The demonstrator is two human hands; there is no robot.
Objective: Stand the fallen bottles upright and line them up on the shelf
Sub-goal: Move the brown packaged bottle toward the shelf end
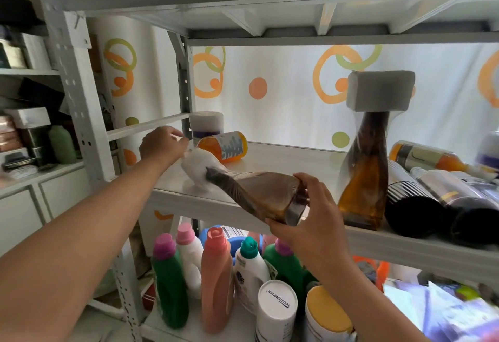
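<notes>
So that the fallen brown bottle (259,193) can stand, the left hand (162,144) grips its white cap (195,169), the right hand (310,223) its base.

Both hands (162,144) (310,213) on tilted brown bottle (259,193)
</notes>
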